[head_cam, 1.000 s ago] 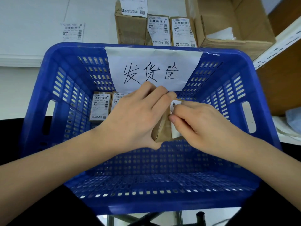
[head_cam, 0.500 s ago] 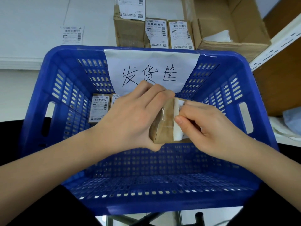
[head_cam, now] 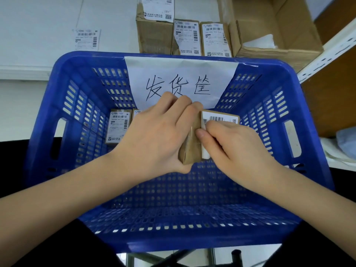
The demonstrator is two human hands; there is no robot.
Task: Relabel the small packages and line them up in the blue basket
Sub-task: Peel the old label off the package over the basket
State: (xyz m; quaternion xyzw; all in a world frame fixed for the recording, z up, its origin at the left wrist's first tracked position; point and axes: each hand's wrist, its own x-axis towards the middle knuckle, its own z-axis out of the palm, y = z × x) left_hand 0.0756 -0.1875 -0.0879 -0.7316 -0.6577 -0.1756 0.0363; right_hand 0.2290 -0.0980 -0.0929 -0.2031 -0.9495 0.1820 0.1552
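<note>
A white paper sign (head_cam: 181, 79) on the blue basket (head_cam: 57, 89) reads "发货筐". Barcode labels on the packages are too small to read.

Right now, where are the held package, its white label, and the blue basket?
held package (head_cam: 189, 149), head view, brown side face.
white label (head_cam: 217, 118), head view, barcode strip.
blue basket (head_cam: 192, 241), head view, near rim.

My white table (head_cam: 38, 20) carries a loose shipping label (head_cam: 87, 39), three labelled cardboard packages (head_cam: 185, 33) standing side by side, and an open cardboard box (head_cam: 279, 41). The blue basket (head_cam: 63, 105) sits nearest me.
</note>
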